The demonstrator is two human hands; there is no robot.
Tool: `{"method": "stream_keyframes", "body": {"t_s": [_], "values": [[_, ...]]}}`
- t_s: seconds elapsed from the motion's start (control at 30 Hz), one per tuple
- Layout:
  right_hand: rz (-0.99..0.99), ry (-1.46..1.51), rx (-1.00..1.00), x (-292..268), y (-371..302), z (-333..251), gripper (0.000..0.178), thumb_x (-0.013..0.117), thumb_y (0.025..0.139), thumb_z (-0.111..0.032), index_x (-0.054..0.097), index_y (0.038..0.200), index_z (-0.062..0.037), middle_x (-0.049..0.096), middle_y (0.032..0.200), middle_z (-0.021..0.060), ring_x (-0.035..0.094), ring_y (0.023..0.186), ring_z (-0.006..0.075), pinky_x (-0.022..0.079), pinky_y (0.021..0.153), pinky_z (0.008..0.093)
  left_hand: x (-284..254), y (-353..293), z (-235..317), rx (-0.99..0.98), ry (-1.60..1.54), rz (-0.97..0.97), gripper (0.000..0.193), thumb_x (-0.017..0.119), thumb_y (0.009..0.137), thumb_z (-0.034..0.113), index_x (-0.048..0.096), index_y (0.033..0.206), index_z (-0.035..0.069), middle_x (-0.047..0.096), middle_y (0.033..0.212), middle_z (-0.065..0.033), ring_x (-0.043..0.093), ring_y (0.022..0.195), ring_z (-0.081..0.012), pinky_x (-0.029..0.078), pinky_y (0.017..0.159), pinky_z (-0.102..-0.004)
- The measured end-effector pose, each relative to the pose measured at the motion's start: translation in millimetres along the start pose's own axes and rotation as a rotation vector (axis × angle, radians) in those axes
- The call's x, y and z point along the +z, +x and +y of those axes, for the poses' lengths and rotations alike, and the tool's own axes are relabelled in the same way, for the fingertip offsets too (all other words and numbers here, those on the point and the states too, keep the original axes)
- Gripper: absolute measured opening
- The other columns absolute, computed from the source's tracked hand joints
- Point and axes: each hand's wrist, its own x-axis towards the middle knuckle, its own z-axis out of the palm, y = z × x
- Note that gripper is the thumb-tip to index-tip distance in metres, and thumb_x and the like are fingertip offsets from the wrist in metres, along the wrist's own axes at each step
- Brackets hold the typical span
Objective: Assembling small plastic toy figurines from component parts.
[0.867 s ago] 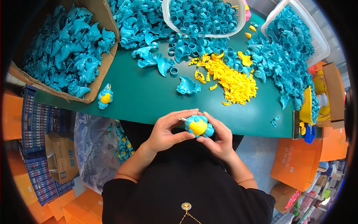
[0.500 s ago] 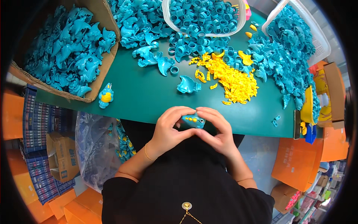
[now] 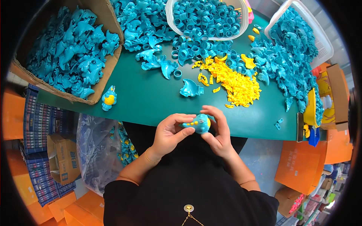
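Note:
Between my hands, just off the table's front edge, is a small teal toy figure (image 3: 201,125) with yellow spots and a yellow patch. My left hand (image 3: 165,136) grips its narrower left end between thumb and fingers. Curled about the right side is my right hand (image 3: 222,136), thumb against the toy's lower side and index finger raised off it. Ahead on the table lies a teal half shell (image 3: 191,88). A similar teal and yellow figure (image 3: 109,98) stands at the left, beside the cardboard box.
The cardboard box (image 3: 120,47) at left holds teal shells. A clear tub (image 3: 171,23) of teal rings sits at the back, near a pile of yellow pieces (image 3: 237,86). At right are heaped teal parts (image 3: 292,41) and a white basket (image 3: 325,45). Orange boxes (image 3: 301,162) stand beside the table.
The toy has turned in my hands, so its yellow patch now faces right. My right index finger has lifted and my right hand has loosened from my left.

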Motion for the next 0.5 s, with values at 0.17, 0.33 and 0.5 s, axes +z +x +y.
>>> {"method": "stream_keyframes", "body": {"t_s": [0.17, 0.33, 0.5], "values": [[0.003, -0.120, -0.023, -13.2, -12.1, 12.3, 0.038, 0.062, 0.098, -0.037, 0.066, 0.102, 0.0007, 0.066, 0.092, 0.0140, 0.067, 0.083, 0.0302, 0.051, 0.075, 0.0394, 18.7, -6.0, 4.2, 0.001, -0.432, -0.078, 0.026, 0.070, 0.100, 0.003, 0.055, 0.121, 0.005, 0.057, 0.137, -0.0151, 0.064, 0.115, -0.0199, 0.057, 0.098, -0.0333], [-0.180, -0.464, -0.293, -7.5, 7.5, 1.4, 0.037, 0.063, 0.096, -0.035, 0.064, 0.079, -0.0028, 0.060, 0.069, 0.0147, 0.059, 0.062, 0.0371, 0.044, 0.059, 0.0447, 11.7, -5.0, 15.1, -0.024, 0.081, -0.155, 0.079, 0.093, 0.081, 0.032, 0.050, 0.142, 0.005, 0.059, 0.128, -0.0084, 0.059, 0.117, -0.0164, 0.047, 0.103, -0.0330], [-0.482, -0.323, 0.072, -9.0, 64.9, -31.0, 0.035, 0.071, 0.096, -0.036, 0.072, 0.098, -0.0009, 0.070, 0.088, 0.0166, 0.068, 0.085, 0.0389, 0.053, 0.075, 0.0445, 3.6, -1.0, 25.9, -0.074, -0.139, 0.078, 0.068, 0.085, 0.089, 0.028, 0.052, 0.144, 0.005, 0.061, 0.125, -0.0051, 0.061, 0.106, -0.0149, 0.050, 0.094, -0.0293]]}}
